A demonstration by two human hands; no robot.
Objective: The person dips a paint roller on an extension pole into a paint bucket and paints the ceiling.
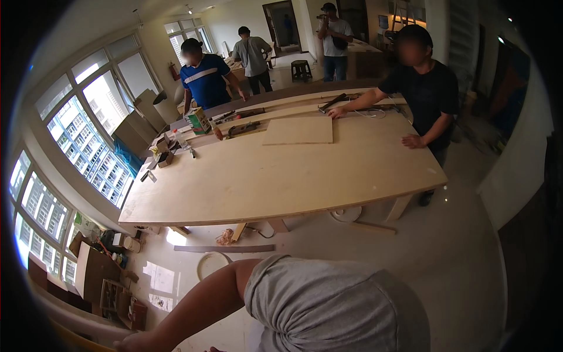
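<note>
My left arm in a grey sleeve (328,305) reaches from the lower edge toward the lower left. My left hand (134,342) sits at the bottom edge, next to a yellow curved rim (76,337); its fingers are cut off, so its grip is unclear. My right hand is out of view. Well ahead of me stands a large pale plywood table (281,176) with a smaller plywood board (298,130) lying on it.
A person in black (425,88) leans both hands on the table's right side. A person in blue (205,79) stands at its far end beside tools and boxes (196,120). Two more people stand at the back. Wood offcuts (226,248) lie on the floor; windows line the left.
</note>
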